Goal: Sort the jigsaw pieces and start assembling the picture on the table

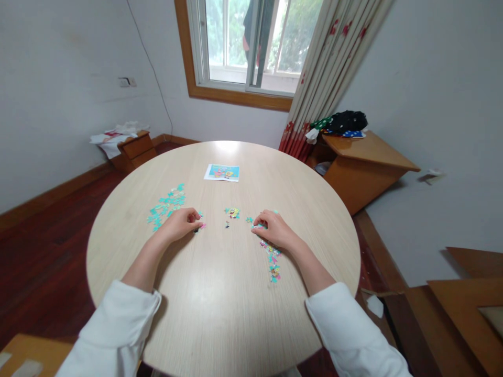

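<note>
My left hand (181,222) rests low over the table with curled fingers, and a pink puzzle piece (203,225) shows at its thumb tip. Across from it, my right hand (273,228) has its fingers bent together over turquoise pieces; what lies between the tips is too small to make out. Between the hands sits a small joined cluster of puzzle pieces (233,212), yellow and turquoise, with a small dark loose piece (227,225) just below. A strip of mixed puzzle pieces (273,261) runs down beneath my right wrist. Left of my left hand spreads a pile of turquoise pieces (163,207).
A printed picture sheet (223,173) with cartoon figures lies toward the far side of the round table (212,314). Beyond it are a window, a curtain (334,63) and a wooden cabinet (365,152) topped with cloths. A wooden drawer unit (137,152) stands at the left wall.
</note>
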A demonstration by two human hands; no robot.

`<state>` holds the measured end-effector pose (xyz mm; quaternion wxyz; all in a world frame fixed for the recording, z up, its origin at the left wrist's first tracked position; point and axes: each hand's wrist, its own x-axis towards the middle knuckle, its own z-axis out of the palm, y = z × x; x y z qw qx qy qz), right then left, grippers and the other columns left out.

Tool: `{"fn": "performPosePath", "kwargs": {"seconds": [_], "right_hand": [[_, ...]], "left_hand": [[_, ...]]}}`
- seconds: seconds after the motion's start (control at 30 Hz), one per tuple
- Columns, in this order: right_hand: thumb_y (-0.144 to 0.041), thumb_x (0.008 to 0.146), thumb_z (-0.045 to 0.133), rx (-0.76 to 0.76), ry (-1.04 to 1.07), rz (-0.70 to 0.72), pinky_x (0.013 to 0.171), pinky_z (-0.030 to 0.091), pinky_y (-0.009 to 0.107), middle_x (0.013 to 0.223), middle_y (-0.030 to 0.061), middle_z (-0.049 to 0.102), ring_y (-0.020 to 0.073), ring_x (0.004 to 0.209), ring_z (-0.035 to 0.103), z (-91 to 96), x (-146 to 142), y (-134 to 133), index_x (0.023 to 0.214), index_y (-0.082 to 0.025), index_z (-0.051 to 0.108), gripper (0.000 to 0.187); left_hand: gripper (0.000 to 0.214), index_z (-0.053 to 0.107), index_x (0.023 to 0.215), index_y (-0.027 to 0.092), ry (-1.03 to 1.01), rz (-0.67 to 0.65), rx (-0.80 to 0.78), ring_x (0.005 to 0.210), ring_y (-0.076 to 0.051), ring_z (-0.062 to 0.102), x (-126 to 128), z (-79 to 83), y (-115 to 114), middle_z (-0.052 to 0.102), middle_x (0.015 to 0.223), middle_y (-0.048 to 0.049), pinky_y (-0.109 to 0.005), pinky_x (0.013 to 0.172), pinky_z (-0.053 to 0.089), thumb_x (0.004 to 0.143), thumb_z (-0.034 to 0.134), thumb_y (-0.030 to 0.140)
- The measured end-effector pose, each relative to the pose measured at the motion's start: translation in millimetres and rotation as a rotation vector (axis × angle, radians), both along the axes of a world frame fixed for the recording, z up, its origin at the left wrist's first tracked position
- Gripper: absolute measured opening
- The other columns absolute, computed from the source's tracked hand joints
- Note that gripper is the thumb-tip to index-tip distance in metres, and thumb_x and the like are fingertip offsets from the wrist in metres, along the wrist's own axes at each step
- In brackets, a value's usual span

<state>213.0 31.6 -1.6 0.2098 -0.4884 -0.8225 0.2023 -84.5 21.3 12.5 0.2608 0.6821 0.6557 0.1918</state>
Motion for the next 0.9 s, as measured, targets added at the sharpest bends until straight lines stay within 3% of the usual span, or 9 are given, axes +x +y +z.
{"fn": "performPosePath", "kwargs": {"seconds": [0.63,0.9], "right_hand": [[-0.013,0.074,0.065,-0.022,0.042,0.069,0.072,0.04,0.026,0.078,0.002,0.058,0.013,0.075,0.054,0.1,1.1,0.6,0.075,-0.016,0.065,0.003],[-0.011,0.074,0.064,-0.028,0.052,0.083,0.071,0.04,0.025,0.076,0.0012,0.058,0.0122,0.073,0.054,0.1,0.6,-0.7,0.071,-0.016,0.065,0.006]], "left_hand": [[0.021,0.061,0.071,0.017,0.026,-0.011,-0.013,0.064,-0.018,0.056,6.0,6.2,-3.4,0.066,0.069,-0.005,-0.027,0.06,0.037,0.07,0.056,0.038],[0.024,0.059,0.065,0.017,0.044,-0.001,0.072,0.061,-0.017,0.054,5.6,2.5,-2.5,0.062,0.063,-0.0048,-0.028,0.058,0.035,0.075,0.05,0.037]]}}
